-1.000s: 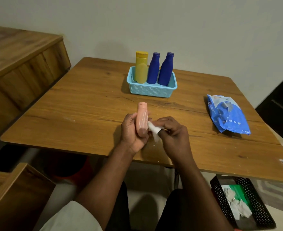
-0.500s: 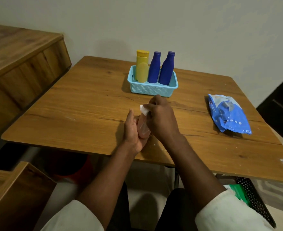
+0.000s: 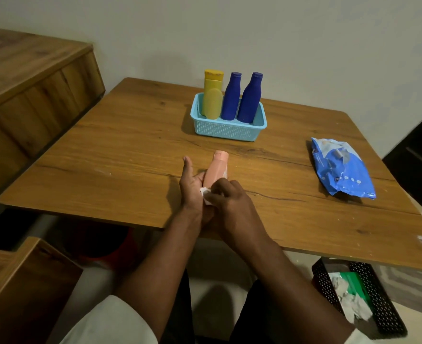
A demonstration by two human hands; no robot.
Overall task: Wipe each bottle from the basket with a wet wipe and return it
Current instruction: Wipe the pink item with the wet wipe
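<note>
Right now the pink bottle (image 3: pixel 216 170) lies in the left hand (image 3: pixel 192 187) near the front-centre of the surface (image 3: pixel 105 155), its cap pointing toward 12 o'clock at the basket (image 3: pixel 227 130); the thumb sticks up straight, and the fingers are behind the bottle, so I cannot tell how tightly that grip closes. The right hand (image 3: pixel 229 204) has its fingers curled, pinching a small white wet wipe (image 3: pixel 205 194) against the bottle's lower end. What could go wrong, as I judge it: the bottle looks only loosely cradled, so a firm stroke of the damp wipe could push it out of the palm and send it rolling across the surface, perhaps off the near edge. The wipe is bunched small, so part of the bottle may be missed. On the return, the bottles standing in the basket are tall and close together (they would likely topple if knocked), so a careless reach could tip them. Counting: four bottles in all, one pink in hand, one yellow bottle (image 3: pixel 212 98) and two blue bottles (image 3: pixel 241 98) upright in the one pale blue basket at 12 o'clock. One blue wipe packet (image 3: pixel 341 167) lies at 2 o'clock, and one black bin (image 3: pixel 388 319) with crumpled white wipes sits on the floor at 4 o'clock.
</note>
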